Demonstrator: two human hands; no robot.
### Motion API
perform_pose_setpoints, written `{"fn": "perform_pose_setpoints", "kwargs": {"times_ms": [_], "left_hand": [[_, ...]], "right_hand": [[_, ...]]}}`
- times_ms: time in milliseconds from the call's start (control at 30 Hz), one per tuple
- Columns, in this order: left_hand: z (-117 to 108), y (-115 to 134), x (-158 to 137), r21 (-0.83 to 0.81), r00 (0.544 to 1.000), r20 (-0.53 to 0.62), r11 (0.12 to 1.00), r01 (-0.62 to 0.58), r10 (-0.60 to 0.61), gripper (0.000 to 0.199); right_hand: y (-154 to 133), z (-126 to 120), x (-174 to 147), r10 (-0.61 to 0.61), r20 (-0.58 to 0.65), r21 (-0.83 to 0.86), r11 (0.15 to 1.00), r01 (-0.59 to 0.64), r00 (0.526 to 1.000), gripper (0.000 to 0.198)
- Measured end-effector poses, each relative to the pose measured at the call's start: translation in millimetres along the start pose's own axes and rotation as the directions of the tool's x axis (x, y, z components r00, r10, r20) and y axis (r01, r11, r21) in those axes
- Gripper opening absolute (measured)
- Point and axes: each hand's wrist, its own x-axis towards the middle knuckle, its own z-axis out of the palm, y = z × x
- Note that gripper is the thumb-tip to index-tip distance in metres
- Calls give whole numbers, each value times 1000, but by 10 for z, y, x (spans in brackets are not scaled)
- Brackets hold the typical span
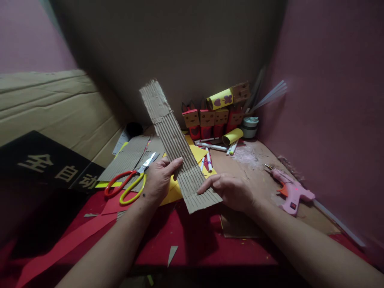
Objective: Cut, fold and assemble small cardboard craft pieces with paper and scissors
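A person's left hand (157, 180) pinches the left edge of a long, tan, ribbed corrugated-cardboard strip (180, 144), held aslant above a red-covered table (156, 236) short of its near edge; the right hand (232, 192) lays its index finger near the strip's lower right corner, thumb hidden, so its grip cannot be told. The strip looks light, fairly stiff but creasable, best held by its long edges. Near the table's left edge, a black panel (49, 170) bears pale characters, apparently 全自动.
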Motion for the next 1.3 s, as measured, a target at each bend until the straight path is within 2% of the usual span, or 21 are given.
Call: {"fn": "perform_pose_setpoints", "kwargs": {"times_ms": [100, 200, 300, 433, 500, 633, 767, 900, 1033, 1167, 1233, 1300], "left_hand": [[-5, -17, 7, -23, 1000, 1, 1000, -18, 18, 19], [-5, -8, 4, -49, 1000, 31, 999, 0, 1, 19], [12, 13, -30, -51, 988, 134, 995, 90, -83, 23], [53, -3, -92, -38, 903, 348, 959, 282, -251, 27], [66, -25, -109, -31, 881, 382, 949, 314, -279, 29], [60, -45, -113, -16, 888, 376, 957, 290, -263, 27], [53, -32, -115, -36, 873, 402, 948, 317, -276, 29], [49, -21, -115, -48, 882, 378, 946, 321, -280, 31], [32, -4, -119, -75, 880, 368, 934, 349, -300, 30], [37, 8, -122, -113, 868, 394, 922, 372, -302, 30], [34, 15, -135, -125, 871, 395, 922, 365, -292, 36], [9, 35, -186, -85, 891, 321, 927, 365, -321, 48]], "right_hand": [[27, 18, 3, 16, 27, 4, 1000, -17, 1000, 13], [98, 26, 28, 64, 22, 39, 997, -65, 998, 24], [135, 18, 57, 0, 1, 102, 995, 0, 1000, 29], [122, 16, 77, -76, -11, 106, 991, 77, 997, 30], [113, 24, 78, -85, -38, 81, 993, 87, 996, 30], [114, 38, 72, -88, -56, 78, 993, 92, 995, 32], [92, 31, 62, -85, -31, 142, 986, 88, 996, 45], [39, 8, 74, -47, -62, 213, 975, 59, 997, 34], [39, -20, 97, -14, -67, 240, 970, 30, 998, 35], [92, -32, 99, -81, -23, 137, 987, 84, 996, 31], [113, -21, 92, -123, -21, 54, 991, 124, 992, 25], [125, 4, 80, -153, -37, -18, 988, 152, 988, 19]]}}
